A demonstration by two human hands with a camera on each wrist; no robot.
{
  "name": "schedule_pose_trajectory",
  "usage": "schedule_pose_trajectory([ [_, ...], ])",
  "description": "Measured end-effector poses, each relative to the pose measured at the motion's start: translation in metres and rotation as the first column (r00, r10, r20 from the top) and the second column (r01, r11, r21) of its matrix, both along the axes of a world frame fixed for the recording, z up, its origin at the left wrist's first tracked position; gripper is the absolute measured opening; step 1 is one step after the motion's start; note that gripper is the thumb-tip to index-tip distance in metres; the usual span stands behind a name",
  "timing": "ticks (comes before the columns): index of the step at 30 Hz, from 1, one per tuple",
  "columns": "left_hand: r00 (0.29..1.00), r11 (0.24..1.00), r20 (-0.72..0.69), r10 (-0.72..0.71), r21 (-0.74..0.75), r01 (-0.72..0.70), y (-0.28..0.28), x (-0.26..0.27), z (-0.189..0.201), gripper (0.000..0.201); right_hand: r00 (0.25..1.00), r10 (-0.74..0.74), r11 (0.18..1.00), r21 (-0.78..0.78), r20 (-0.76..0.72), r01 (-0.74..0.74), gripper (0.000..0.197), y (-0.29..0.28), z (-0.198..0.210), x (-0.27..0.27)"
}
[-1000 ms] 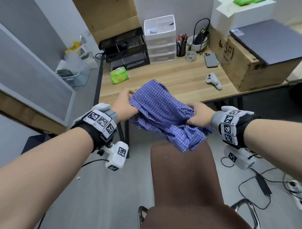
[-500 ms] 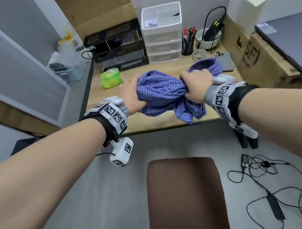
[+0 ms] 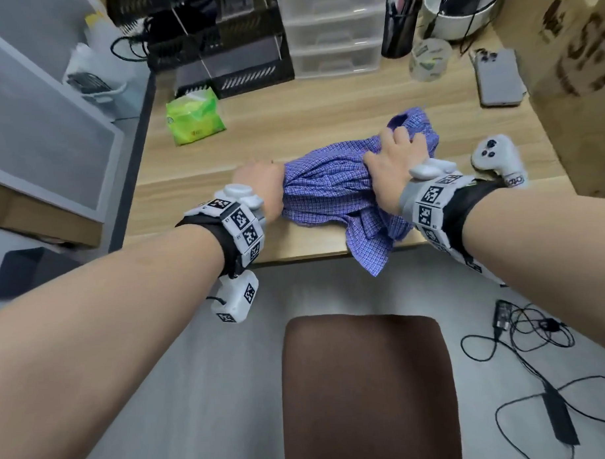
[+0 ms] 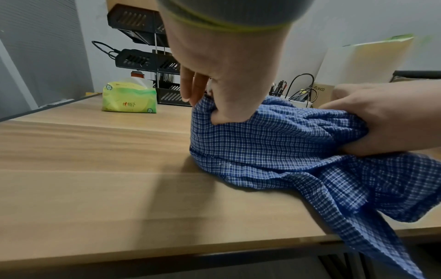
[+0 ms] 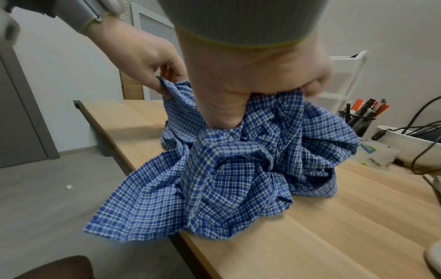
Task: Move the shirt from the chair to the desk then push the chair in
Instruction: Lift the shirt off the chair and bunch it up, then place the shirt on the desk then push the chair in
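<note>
The blue checked shirt (image 3: 330,190) (image 4: 274,143) (image 5: 238,169) lies bunched on the wooden desk (image 3: 256,134) near its front edge, with one flap hanging over the edge. My left hand (image 3: 258,186) (image 4: 224,90) pinches the shirt's left end with thumb and fingers. My right hand (image 3: 391,168) (image 5: 253,90) grips a bunch of cloth at the shirt's right side, fingers curled into it. The brown chair (image 3: 368,392) stands on the floor in front of the desk, pulled out, its seat bare.
On the desk: a green tissue pack (image 3: 194,118), black trays (image 3: 219,57), white drawers (image 3: 332,32), a pen cup (image 3: 400,26), a phone (image 3: 498,78), a white controller (image 3: 497,160) right of the shirt and a cardboard box (image 3: 577,82). Cables (image 3: 539,358) lie on the floor right of the chair.
Both hands carried the shirt from above the chair forward and down onto the desk. It now rests on the desk surface, still held by both hands.
</note>
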State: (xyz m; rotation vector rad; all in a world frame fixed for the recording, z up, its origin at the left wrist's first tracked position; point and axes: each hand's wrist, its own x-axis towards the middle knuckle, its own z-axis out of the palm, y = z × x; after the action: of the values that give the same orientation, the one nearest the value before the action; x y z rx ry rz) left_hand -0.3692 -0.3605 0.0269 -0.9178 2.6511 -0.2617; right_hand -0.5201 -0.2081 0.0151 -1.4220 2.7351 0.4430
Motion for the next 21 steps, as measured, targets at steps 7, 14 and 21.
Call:
schedule_pose_trajectory([
  [7,0.989,0.99,0.107,0.099,0.087,-0.109,-0.015,-0.006,-0.038,0.01,0.96,-0.12,0.993,0.032,0.252,0.115,0.035,-0.017,-0.032,-0.007],
  [14,0.985,0.979,0.006,0.173,0.106,-0.172,-0.026,0.003,-0.076,0.02,0.903,-0.04,0.99,-0.108,0.427,0.095,0.055,-0.03,-0.059,-0.011],
  [21,0.986,0.984,-0.109,0.128,0.139,-0.112,-0.017,0.028,-0.067,0.047,0.906,0.028,0.986,-0.16,0.422,0.044,0.076,-0.014,-0.041,-0.015],
])
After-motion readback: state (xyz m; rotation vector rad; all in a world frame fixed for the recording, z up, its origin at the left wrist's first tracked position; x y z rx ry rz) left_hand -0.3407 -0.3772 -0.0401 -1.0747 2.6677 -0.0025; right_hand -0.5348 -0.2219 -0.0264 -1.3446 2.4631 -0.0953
